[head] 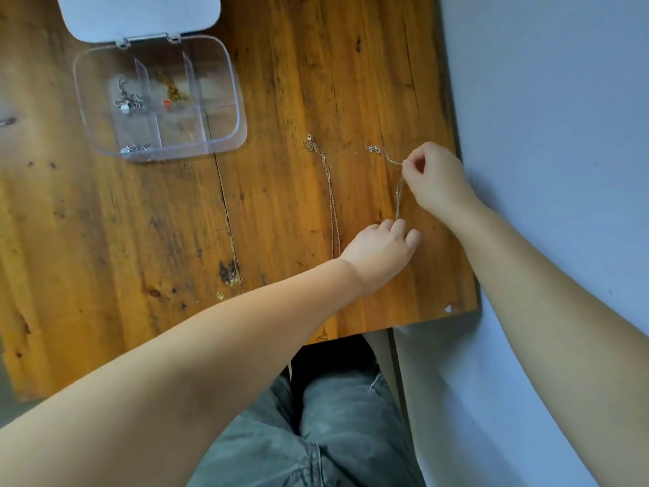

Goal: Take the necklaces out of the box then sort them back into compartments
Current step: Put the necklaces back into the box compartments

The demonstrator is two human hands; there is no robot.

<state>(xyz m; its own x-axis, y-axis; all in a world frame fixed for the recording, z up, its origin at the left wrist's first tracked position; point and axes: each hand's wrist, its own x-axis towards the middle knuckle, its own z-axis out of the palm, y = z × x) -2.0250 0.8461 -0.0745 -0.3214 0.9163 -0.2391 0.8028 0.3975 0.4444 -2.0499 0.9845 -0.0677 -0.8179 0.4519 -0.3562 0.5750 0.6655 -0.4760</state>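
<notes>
Near the table's right edge, a thin chain necklace (398, 195) was stretched between both hands, its clasp end (373, 148) trailing loose on the wood towards the far side. The right hand (435, 181) pinched the chain between fingertips a little way down from the clasp, the other fingers curled in. The left hand (381, 249) held the lower end, fingers closed over it; whether a pendant sat inside that grip could not be told. Just to the left, a second fine necklace (330, 198) lay straight on the table, clasp pointing to the far edge, its near end running under the left hand.

Well apart, towards the far left corner, the clear plastic compartment box (231, 100) stood with its lid (140, 15) hinged back flat. Its left compartment held a silvery necklace (128, 98) in a heap, with another silvery piece (135, 148) at that side's near wall. The middle compartment held a gold-coloured chain with a red bit (172, 93). The right-hand compartments looked bare.

By the look of it, the step in hand was either laying this chain out on the wood or gathering it up for return; one frame did not settle which. If it was going back, the next move would call for bunching the chain into one hand without snagging its neighbour, then carrying it across to a free compartment on the box's right side. If still emptying, the pieces in the box remained to be lifted out.
</notes>
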